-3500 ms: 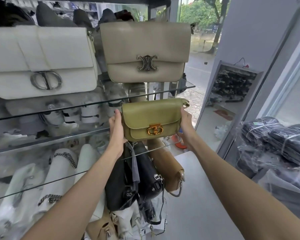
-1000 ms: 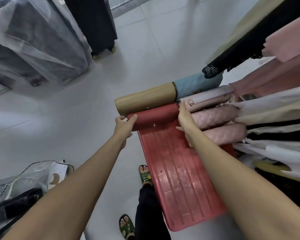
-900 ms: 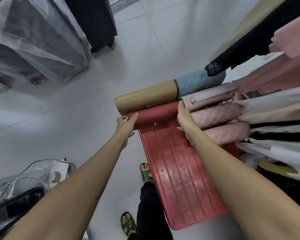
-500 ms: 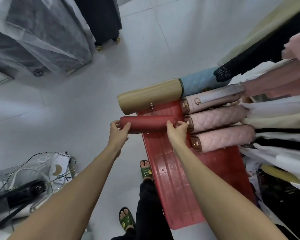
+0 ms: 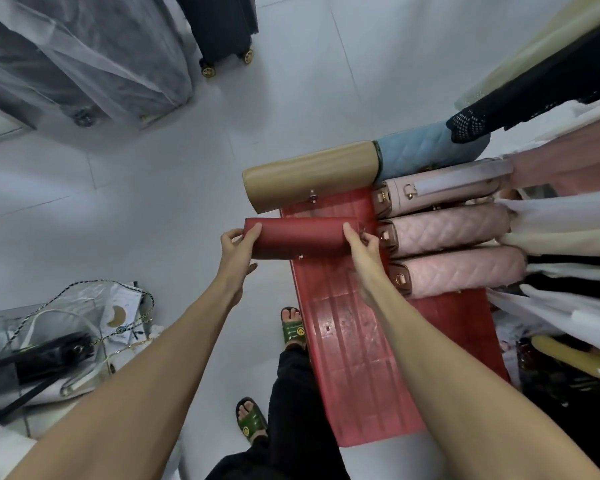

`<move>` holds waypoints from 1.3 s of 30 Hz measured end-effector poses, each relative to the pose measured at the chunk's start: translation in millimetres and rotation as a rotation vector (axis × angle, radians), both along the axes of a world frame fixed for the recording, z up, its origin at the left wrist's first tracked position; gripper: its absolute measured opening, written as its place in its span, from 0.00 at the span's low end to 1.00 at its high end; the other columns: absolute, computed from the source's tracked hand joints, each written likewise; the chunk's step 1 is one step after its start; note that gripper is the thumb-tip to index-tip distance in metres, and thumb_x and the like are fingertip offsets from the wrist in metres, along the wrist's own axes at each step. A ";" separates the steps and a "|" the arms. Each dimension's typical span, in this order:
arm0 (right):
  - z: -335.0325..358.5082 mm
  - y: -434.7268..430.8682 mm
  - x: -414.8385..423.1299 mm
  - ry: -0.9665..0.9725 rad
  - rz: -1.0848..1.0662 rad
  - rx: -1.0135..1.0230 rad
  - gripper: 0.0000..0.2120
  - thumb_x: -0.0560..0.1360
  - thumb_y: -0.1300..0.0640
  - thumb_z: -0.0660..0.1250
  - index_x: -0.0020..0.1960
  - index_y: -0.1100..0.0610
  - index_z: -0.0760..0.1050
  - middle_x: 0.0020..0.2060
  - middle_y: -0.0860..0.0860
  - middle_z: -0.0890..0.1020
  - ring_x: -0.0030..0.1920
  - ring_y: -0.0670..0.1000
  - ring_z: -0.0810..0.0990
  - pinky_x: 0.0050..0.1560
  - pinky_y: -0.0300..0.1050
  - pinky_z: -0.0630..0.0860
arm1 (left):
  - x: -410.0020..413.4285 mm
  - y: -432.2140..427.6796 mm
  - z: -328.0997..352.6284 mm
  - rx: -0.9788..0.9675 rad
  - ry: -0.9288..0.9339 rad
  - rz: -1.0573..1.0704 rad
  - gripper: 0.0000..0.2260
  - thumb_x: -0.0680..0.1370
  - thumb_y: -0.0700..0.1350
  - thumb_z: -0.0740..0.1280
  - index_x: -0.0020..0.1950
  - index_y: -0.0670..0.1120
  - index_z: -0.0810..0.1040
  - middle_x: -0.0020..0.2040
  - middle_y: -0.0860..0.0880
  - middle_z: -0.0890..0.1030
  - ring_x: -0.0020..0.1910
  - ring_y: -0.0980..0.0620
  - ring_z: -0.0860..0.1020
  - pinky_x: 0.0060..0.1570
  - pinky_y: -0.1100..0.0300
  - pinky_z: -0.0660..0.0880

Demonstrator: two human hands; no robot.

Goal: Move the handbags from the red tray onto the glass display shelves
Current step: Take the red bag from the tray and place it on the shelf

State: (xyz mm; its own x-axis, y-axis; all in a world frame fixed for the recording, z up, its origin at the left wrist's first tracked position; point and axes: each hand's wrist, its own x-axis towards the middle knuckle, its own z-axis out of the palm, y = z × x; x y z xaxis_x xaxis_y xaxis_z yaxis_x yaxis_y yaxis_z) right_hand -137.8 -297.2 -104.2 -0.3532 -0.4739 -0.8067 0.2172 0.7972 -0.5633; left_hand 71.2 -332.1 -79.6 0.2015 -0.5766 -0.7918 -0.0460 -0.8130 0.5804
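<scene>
The person is holding a red handbag [image 5: 300,237] by its two ends over the far part of the red tray [image 5: 354,358]. Its left end is jutting past the tray's edge, above the white floor [image 5: 146,188]. The left hand [image 5: 238,252] is gripping the left end, with its fingers [image 5: 232,236] curled round it and the thumb lying on top. The right hand [image 5: 364,249] is clamping the right end the same way. Whether the bag is touching the tray cannot be told. Just beyond it a tan handbag [image 5: 312,174] is lying across the tray's far edge. To the right, three pink handbags [image 5: 444,230] are sitting side by side on the tray, with a blue quilted handbag [image 5: 413,150] behind them.
</scene>
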 end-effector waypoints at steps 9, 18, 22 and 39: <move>59.5 -10.0 38.4 0.032 0.086 -0.060 0.19 0.83 0.36 0.56 0.63 0.49 0.67 0.60 0.51 0.75 0.60 0.52 0.73 0.62 0.48 0.69 | 47.1 10.0 69.4 -0.136 -0.038 0.100 0.20 0.81 0.59 0.64 0.66 0.48 0.70 0.63 0.51 0.74 0.62 0.54 0.72 0.65 0.51 0.69; 184.9 -19.5 148.5 -0.155 0.297 -0.265 0.44 0.63 0.20 0.53 0.71 0.44 0.72 0.62 0.46 0.79 0.61 0.51 0.78 0.59 0.52 0.74 | 155.7 52.0 203.3 -0.413 -0.138 0.279 0.17 0.81 0.61 0.61 0.62 0.50 0.72 0.58 0.53 0.76 0.53 0.56 0.73 0.46 0.60 0.66; 253.9 -9.8 199.6 -0.156 0.410 -0.434 0.31 0.79 0.29 0.49 0.72 0.47 0.70 0.64 0.49 0.78 0.63 0.52 0.77 0.55 0.51 0.71 | 196.8 90.7 268.2 -0.550 -0.115 0.401 0.18 0.74 0.67 0.63 0.55 0.56 0.74 0.62 0.53 0.78 0.61 0.53 0.75 0.62 0.52 0.71; 403.2 72.4 370.1 -0.271 0.735 -0.889 0.52 0.60 0.12 0.52 0.76 0.40 0.66 0.72 0.47 0.74 0.69 0.52 0.75 0.71 0.64 0.71 | 322.6 277.2 422.9 -0.920 -0.222 0.762 0.27 0.65 0.73 0.63 0.59 0.62 0.76 0.61 0.54 0.80 0.61 0.51 0.78 0.64 0.44 0.75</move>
